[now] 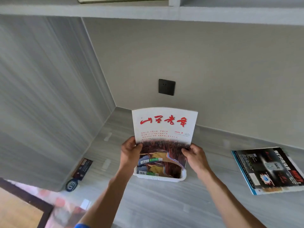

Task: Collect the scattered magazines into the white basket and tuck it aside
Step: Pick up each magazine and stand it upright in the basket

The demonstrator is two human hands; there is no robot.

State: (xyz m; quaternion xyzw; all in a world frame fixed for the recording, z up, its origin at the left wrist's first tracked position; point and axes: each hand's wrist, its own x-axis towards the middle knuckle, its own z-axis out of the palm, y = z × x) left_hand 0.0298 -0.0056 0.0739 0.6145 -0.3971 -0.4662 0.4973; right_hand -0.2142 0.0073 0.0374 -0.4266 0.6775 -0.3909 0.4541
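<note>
A white magazine with red lettering (164, 127) stands upright in the white basket (159, 178) on the grey desk. My left hand (130, 151) grips its left edge and my right hand (195, 156) grips its right edge. In front of it in the basket sit two other magazines with yellow and blue covers (152, 163). A stack of magazines with a dark cover on top (268, 170) lies flat on the desk to the right, apart from the basket.
The grey desk (164, 203) meets walls at the left and back. A black wall socket (166, 87) sits above the basket. A dark booklet (82, 168) and a round blue badge (71, 185) lie by the left wall. A shelf (148, 12) runs overhead.
</note>
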